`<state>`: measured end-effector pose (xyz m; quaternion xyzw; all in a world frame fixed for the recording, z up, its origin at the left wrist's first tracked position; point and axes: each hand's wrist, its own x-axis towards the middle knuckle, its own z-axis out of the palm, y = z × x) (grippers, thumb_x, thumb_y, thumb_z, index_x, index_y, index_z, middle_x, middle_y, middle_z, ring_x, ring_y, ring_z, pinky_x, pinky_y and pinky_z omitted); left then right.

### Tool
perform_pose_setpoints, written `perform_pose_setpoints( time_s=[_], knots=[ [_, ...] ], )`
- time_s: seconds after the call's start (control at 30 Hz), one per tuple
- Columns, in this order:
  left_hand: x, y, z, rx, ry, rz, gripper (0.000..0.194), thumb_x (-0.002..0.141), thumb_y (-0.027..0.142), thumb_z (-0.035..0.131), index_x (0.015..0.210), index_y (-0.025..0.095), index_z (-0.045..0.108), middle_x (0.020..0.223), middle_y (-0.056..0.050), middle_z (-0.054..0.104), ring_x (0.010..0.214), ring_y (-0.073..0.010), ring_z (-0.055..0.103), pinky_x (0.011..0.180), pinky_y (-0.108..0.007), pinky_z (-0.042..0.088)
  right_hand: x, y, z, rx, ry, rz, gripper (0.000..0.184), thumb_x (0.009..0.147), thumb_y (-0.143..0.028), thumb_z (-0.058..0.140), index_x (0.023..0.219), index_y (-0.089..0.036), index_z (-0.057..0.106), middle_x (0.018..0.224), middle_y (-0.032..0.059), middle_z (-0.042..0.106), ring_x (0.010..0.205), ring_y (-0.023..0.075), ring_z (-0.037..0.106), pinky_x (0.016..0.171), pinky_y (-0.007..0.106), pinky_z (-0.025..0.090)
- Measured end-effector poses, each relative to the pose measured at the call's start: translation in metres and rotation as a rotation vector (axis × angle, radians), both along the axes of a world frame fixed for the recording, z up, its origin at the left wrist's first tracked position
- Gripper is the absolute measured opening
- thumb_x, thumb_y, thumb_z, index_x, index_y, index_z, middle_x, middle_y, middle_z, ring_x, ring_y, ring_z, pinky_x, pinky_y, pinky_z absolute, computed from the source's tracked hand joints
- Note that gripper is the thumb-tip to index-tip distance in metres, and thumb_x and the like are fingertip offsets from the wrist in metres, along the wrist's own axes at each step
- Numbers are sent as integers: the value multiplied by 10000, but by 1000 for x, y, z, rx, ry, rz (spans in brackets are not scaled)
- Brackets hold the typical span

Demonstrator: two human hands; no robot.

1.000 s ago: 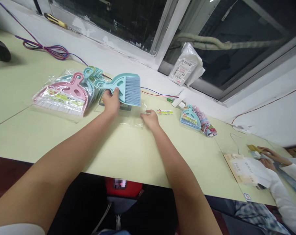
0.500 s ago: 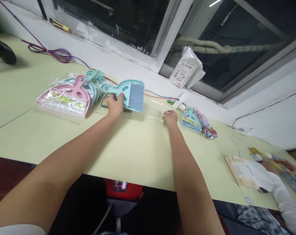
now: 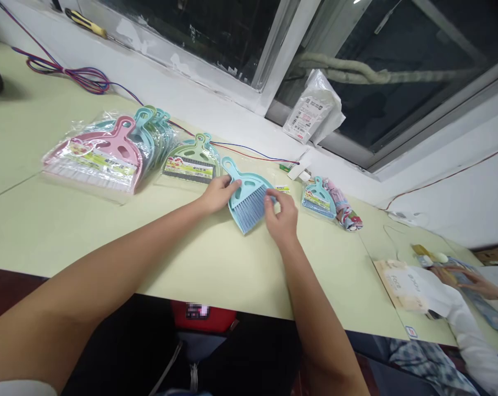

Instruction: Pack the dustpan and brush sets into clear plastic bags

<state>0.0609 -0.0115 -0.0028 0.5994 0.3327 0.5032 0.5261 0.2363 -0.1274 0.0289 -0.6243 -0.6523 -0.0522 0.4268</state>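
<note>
My left hand (image 3: 221, 193) is closed round the neck of a light blue dustpan and brush set (image 3: 249, 201), its blue-grey bristles facing me and tilted down. At the set's right edge, my right hand (image 3: 282, 216) has its thumb and fingers bent in a pinch on the rim. Just behind those fingers a yellow-green label (image 3: 282, 190) shows; the clear bag around it is hard to make out. Left of the set lies a bagged green dustpan set (image 3: 193, 165) with dark bristles, another blue handle showing behind it.
Bagged pink (image 3: 104, 157) and blue dustpan sets are stacked at the left. To the right lie a small bagged blue set (image 3: 318, 199) and a patterned cloth roll (image 3: 344, 206). A white package (image 3: 310, 113) leans at the window. A co-worker's hands (image 3: 471, 278) are at far right.
My left hand has carried the blue set right and turned it bristles down. My right hand has moved from the clear bag to the set's edge. The green set is now uncovered.
</note>
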Motion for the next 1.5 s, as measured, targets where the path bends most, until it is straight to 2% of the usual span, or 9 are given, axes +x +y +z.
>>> perform_pose_setpoints(
  time_s=[0.1, 0.17, 0.43, 0.63, 0.97, 1.13, 1.27, 1.37, 1.5],
  knots=[
    [4, -16, 4, 122, 115, -124, 364, 899, 543, 598, 810, 192, 637, 747, -17, 613, 697, -187, 565, 688, -332, 463, -17, 1, -5, -27, -151, 57, 290, 957, -352, 500, 1177, -245, 656, 1176, 89, 701, 1184, 278, 585, 1101, 494, 411],
    [7, -26, 8, 175, 131, -140, 366, 931, 543, 554, 885, 189, 636, 817, -25, 633, 763, -195, 580, 721, -328, 468, -22, 3, -7, -19, -172, 44, 282, 945, -341, 516, 1174, -244, 647, 1168, 85, 697, 1200, 287, 563, 1109, 504, 393],
    [12, -49, 14, 188, 49, -266, 353, 984, 508, 499, 1114, 190, 582, 1129, -77, 652, 1076, -242, 594, 937, -362, 469, -31, -5, 0, -23, -16, -103, 222, 841, -329, 622, 1041, -233, 612, 977, 79, 687, 1056, 283, 567, 993, 456, 462],
    [14, -45, 7, 96, -23, -378, 427, 952, 590, 518, 1094, 194, 593, 1126, -83, 653, 1076, -254, 594, 943, -383, 473, -34, -9, 10, -86, -11, -211, 208, 741, -328, 689, 921, -261, 612, 850, 32, 684, 980, 291, 591, 985, 487, 440],
    [15, -44, 6, 32, -26, -443, 490, 898, 660, 553, 1024, 189, 608, 1038, -85, 659, 1003, -258, 599, 909, -412, 480, -25, -8, 14, -234, 133, -217, 214, 659, -368, 717, 820, -251, 637, 767, 1, 670, 814, 242, 629, 797, 372, 496],
    [11, -36, 3, 53, 51, -411, 497, 889, 662, 539, 975, 181, 627, 1060, -93, 682, 1044, -280, 598, 947, -412, 464, -16, -10, 22, -284, 329, -151, 224, 647, -356, 692, 816, -223, 633, 663, -21, 615, 625, 183, 588, 636, 304, 466],
    [4, -19, -1, 71, 145, -317, 467, 892, 626, 528, 960, 181, 651, 1064, -86, 699, 1039, -280, 618, 943, -404, 467, 10, -10, 30, -175, 472, -102, 215, 649, -338, 633, 821, -211, 605, 656, -30, 580, 604, 152, 548, 612, 275, 440],
    [-2, -5, -3, 40, 278, -213, 410, 874, 571, 546, 914, 184, 673, 1009, -93, 716, 979, -293, 640, 862, -403, 484, 35, -6, 25, -138, 499, -185, 208, 662, -343, 612, 825, -219, 578, 669, -26, 585, 605, 154, 547, 607, 275, 437],
    [-9, 8, -1, 19, 418, -120, 285, 834, 469, 583, 830, 200, 680, 928, -101, 728, 867, -292, 661, 734, -366, 477, 63, -3, 12, -250, 335, -386, 201, 680, -338, 641, 844, -231, 595, 709, 2, 646, 681, 200, 602, 646, 306, 443]
  ],
)
